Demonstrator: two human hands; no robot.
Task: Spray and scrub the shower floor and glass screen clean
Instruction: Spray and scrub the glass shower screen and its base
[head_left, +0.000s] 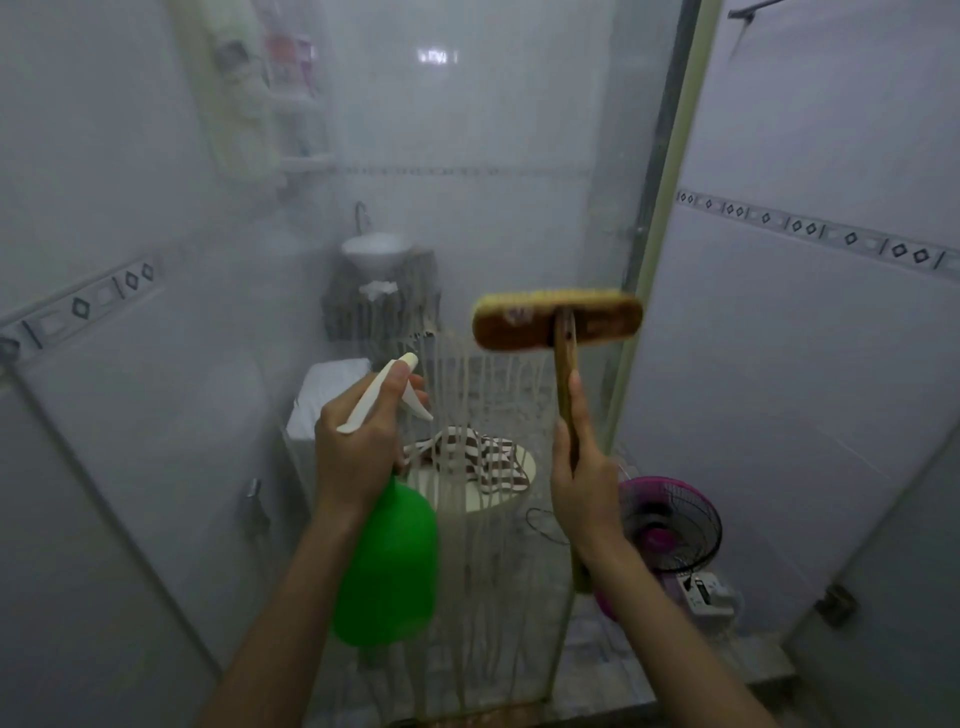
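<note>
Glass screen (493, 218) fills the view from 9 to 1 o'clock, fogged, with pale streaks (483, 519) running down its lower centre. Its pale frame post (665, 208) stands at 1 o'clock.

Left hand (358, 441), at 7 o'clock of centre, grips the neck of a green spray bottle (387, 561). The fingers are curled round it, one finger is at the white trigger, and the nozzle points at the screen. The bottle body hangs below the hand.

Right hand (584, 478), at 5 o'clock, is closed round the wooden handle of a scrubbing brush (556, 319), with one digit laid straight up the handle. The brush head sits at 12 o'clock of that hand, bristles towards the screen. Contact with the glass appears likely but cannot be confirmed.

Seen through the fogged glass are:
- a white basin (376, 249) with a tap at 11 o'clock
- a wall shelf (301, 104) holding blurred items further up
- a striped cloth (467, 460) lying on a round pale object between the hands

A pink fan (670, 525) stands on the floor (649, 675) at 4 o'clock, just beside the right forearm, with a small white box (706, 592) below it. White tiled wall (831, 130) with a patterned border closes the 3 o'clock side.
</note>
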